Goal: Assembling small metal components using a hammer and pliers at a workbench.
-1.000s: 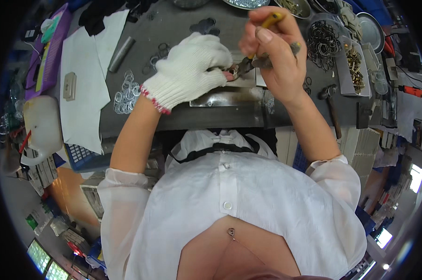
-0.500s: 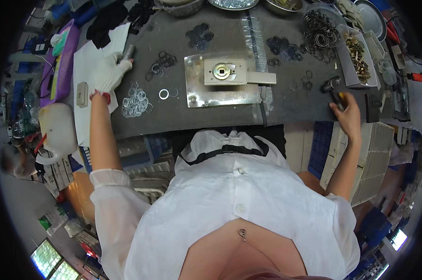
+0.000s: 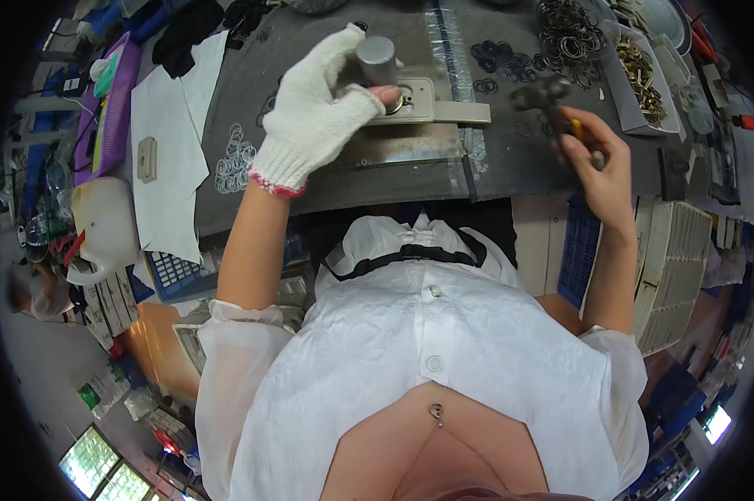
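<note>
My left hand, in a white knit glove with bare fingertips, is closed round a grey metal cylinder. The cylinder stands upright over the round brass-coloured hub of a beige door handle, and the glove hides part of the handle's plate. Under the handle lies a shiny metal base plate. My bare right hand grips a hammer by its short handle, with some yellow at the grip. The dark hammer head is raised to the right of the door handle, apart from it.
Silver rings lie left of the plate. Dark rings and a heap of black rings lie at the far right, beside a white box of brass parts. A beige plate rests on white paper.
My left hand has carried the cylinder from the white paper to the door handle's hub. My right hand has lifted the hammer off the table and moved it left.
</note>
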`<state>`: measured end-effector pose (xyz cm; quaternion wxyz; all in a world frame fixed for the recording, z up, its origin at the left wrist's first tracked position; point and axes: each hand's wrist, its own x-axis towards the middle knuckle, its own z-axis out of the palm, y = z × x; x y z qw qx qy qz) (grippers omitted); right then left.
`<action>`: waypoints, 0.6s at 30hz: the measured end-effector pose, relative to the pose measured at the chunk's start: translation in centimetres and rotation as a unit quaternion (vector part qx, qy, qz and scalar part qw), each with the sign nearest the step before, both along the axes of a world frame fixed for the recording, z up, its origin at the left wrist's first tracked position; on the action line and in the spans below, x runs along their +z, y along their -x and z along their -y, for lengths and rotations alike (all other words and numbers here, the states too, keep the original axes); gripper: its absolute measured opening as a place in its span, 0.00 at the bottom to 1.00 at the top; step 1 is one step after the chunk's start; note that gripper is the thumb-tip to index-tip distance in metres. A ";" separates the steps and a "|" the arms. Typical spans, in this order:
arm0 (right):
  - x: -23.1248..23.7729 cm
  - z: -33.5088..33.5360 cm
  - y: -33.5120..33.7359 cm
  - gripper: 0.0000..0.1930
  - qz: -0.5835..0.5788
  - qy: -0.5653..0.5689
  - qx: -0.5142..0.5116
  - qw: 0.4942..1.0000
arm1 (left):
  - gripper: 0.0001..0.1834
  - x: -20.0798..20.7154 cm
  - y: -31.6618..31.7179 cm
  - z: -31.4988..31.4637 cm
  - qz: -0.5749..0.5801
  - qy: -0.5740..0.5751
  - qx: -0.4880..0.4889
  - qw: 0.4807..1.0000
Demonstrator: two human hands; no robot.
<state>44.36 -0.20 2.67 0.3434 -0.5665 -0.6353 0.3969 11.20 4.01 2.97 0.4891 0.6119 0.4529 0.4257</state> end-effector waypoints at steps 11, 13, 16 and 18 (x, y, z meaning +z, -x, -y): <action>8.3 -1.6 9.7 0.23 -0.194 -0.321 0.106 0.921 | 0.30 -0.6 -0.2 -0.2 -0.090 -0.038 -0.028 0.995; 6.5 -3.0 10.1 0.23 -0.027 -0.340 0.148 0.928 | 0.33 -0.7 -0.5 -0.1 -0.116 -0.063 -0.024 0.991; 7.3 -3.9 10.3 0.23 0.112 -0.326 0.188 0.920 | 0.32 -1.5 -0.6 -0.3 0.000 -0.064 -0.031 0.997; 10.4 -3.1 9.8 0.21 0.134 -0.380 0.172 0.899 | 0.32 -1.5 -0.3 -0.1 -0.032 -0.052 -0.027 0.998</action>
